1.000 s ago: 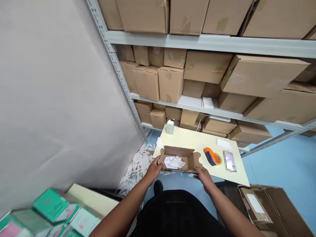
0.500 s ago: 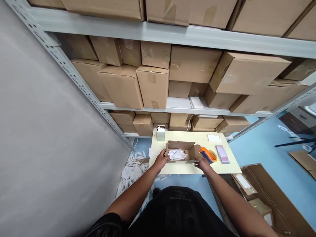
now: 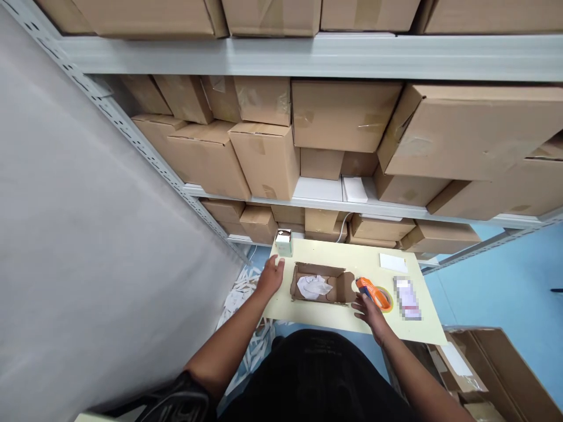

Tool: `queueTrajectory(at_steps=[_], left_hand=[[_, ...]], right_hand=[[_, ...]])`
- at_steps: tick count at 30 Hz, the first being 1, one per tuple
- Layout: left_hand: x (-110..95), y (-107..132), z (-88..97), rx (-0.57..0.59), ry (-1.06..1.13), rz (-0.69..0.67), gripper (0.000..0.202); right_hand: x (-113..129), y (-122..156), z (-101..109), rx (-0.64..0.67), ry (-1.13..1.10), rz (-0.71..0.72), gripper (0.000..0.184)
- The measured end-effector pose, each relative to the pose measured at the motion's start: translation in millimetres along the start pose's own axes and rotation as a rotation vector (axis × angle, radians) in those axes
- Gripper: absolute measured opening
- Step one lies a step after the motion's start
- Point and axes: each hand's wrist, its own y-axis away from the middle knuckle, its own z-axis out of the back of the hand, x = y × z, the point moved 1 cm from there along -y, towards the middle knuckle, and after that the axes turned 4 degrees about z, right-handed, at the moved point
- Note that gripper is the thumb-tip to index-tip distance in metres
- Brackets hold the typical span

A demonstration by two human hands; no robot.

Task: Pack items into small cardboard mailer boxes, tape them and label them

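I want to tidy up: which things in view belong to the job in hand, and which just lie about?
Seemingly in the job:
open carton
crumpled white wrap inside
perhaps orange tape dispenser by right hand

Seemingly just lying about:
white card
pixelated item
scraps on floor

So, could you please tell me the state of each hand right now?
Left hand: open, holding nothing, near the pale green box.
Right hand: open, holding nothing, near the open cardboard box.

Open carton (image 3: 348,288) on table (image 3: 334,251), paper (image 3: 314,286) inside; right grip (image 3: 370,312) beside tape dispenser (image 3: 372,291).
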Motion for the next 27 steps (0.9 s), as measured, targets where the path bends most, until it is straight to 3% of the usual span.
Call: queueTrajectory(at_steps=[3,7,11,16,19,23,27], left_hand=[[-39,-38,11.0,-0.148,-0.348,-0.095,0.072],[-72,-92,0.5,-0.079,-0.604,-0.027,0.085],[-72,-124,-21.0,-0.026,-0.683,0.006,0.072],[-56,-130,-30.1,-0.044,-0.664,-0.052,0.058],[-50,-133,-13.0,-0.079,-0.591,-0.036,0.051],[-45,-131,35.9,-0.157,-0.360,0.026,0.048],[-47,-103,83.3,-0.229,-0.151,-0.141,0.046]], right_hand=[[-4,9,20,-0.032,0.058,-0.032,0.061],[-7,22,29,-0.072,0.140,-0.044,0.056],[-2,35,24,-0.083,0.222,0.037,0.052],[11,49,16,-0.075,0.271,0.088,0.053],[23,53,10,-0.091,0.250,0.105,0.053],[44,53,-6,-0.088,0.201,0.127,0.054],[74,47,-34,-0.034,0.245,0.206,0.052]])
